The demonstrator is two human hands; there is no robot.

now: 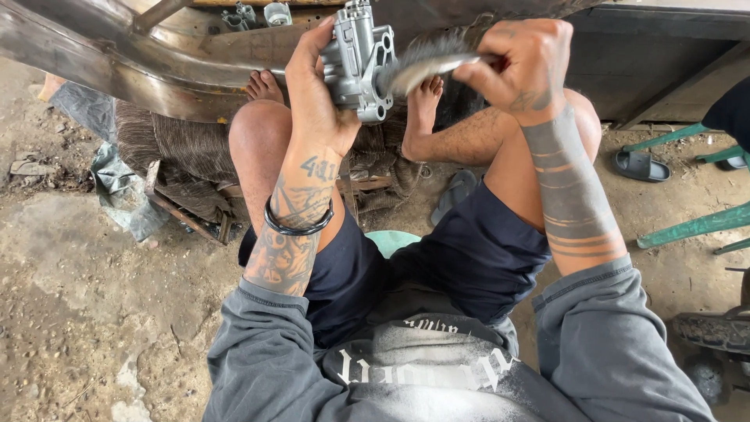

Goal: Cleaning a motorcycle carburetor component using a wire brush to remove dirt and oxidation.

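The grey metal casting (359, 59), a machined part with round bores, is held up above the person's knees, in front of a large curved metal pan (117, 62). The left hand (312, 86) is wrapped around its back, gripping it. The right hand (523, 66) is closed on the handle of a brush (426, 66) whose bristles touch the casting's side. A black band (297, 227) circles the left wrist. A dark sandal (639, 164) lies on the dirt floor (78, 297) to the right.
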